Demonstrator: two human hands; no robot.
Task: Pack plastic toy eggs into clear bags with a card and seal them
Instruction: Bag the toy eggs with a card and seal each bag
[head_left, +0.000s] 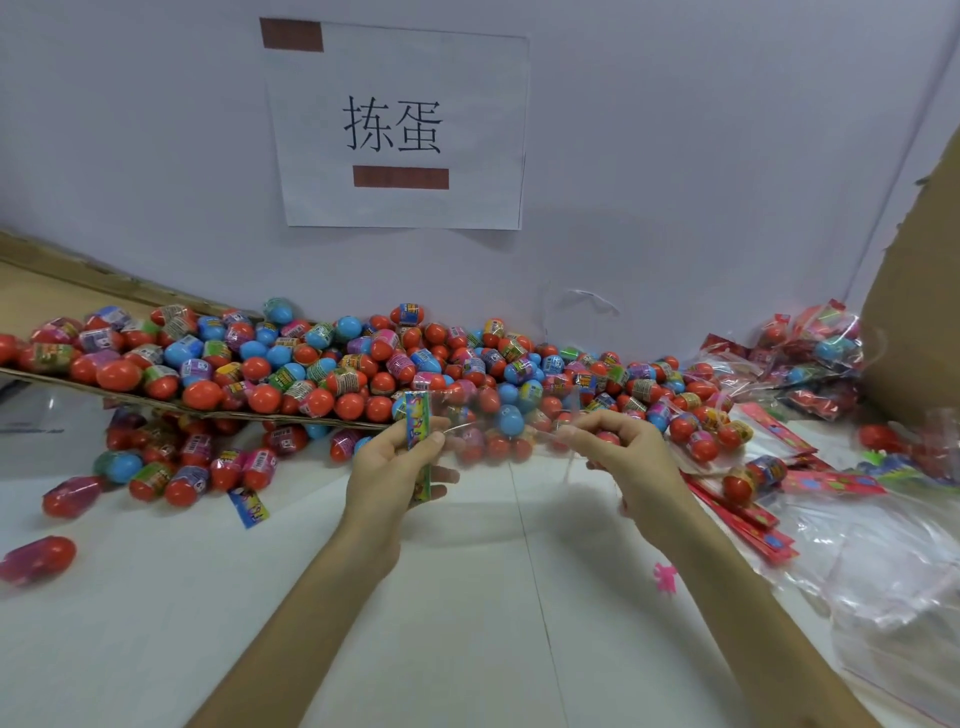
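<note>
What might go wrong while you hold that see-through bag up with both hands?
1. The clear bag is only pinched at its edges by the left hand and right hand; the thin film might slide free.
2. The left hand also grips the card, which might bend or drop.
3. The egg pile sits just behind the hands; a nudge might send eggs rolling across the table.

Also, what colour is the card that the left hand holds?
Multicoloured: the card has blue, green, yellow and pink print. The head view shows it.
</note>
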